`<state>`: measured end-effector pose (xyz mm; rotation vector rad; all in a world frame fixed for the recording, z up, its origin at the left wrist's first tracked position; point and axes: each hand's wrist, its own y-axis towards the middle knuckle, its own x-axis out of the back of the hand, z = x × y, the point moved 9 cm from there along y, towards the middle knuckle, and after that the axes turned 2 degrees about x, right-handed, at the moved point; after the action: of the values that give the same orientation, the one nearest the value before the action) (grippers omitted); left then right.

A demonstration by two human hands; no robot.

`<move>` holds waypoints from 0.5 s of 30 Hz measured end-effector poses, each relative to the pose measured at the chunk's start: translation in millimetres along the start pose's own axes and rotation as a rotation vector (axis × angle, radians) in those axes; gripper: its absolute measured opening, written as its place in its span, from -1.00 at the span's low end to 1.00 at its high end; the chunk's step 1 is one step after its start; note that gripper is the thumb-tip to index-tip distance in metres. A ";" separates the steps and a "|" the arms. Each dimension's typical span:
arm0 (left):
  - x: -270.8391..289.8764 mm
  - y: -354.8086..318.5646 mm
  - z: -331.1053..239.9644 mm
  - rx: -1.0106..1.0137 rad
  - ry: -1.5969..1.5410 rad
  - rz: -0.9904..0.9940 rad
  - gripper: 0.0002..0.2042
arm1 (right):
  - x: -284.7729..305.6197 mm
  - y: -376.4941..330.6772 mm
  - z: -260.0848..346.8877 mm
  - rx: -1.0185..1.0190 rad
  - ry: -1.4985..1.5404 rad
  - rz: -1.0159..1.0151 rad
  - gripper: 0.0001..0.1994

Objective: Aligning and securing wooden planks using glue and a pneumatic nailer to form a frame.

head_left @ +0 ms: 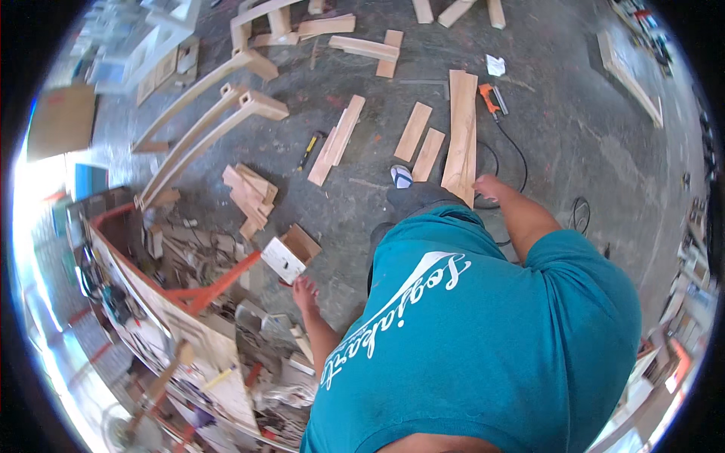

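Observation:
My left hand (305, 293) is low on the left with its fingers apart, right at the lower corner of a small open box (284, 260), white on one side and brown inside. From this view I cannot tell whether the fingertips touch it. My right hand (489, 188) hangs beside the near end of some long, pale wooden boards (462, 124); its fingers look loosely stretched, and nothing shows in them. Two shorter boards (413, 131) lie to the left of the long ones. An orange nail gun (489, 101) with a dark hose rests on the floor beyond my right hand.
Curved wooden frame pieces (204, 143) stand at the far left. A pile of wood offcuts (251, 198) and a yellow-black tool (308, 150) lie on the concrete floor. Scrap fills a red-edged bin (200, 291) on my left. A coiled cable (580, 215) lies at right.

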<state>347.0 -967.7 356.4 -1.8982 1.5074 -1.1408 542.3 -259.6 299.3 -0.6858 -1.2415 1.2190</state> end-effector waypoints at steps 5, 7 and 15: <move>-131.4 29.2 -17.4 0.027 0.420 0.475 -0.61 | 21.2 12.8 60.4 0.301 -0.060 -0.167 -0.60; -154.5 20.2 -30.1 -0.176 0.599 0.601 -0.63 | 27.6 13.5 73.5 0.316 0.185 -0.262 -0.62; -220.7 93.3 -141.9 0.164 0.797 0.524 -0.78 | 23.8 85.6 -72.5 0.546 -0.245 -0.787 -0.71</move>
<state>165.0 -767.0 292.1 -0.8483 2.0480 -1.7698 581.6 -198.4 210.5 0.3494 -1.1300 0.9059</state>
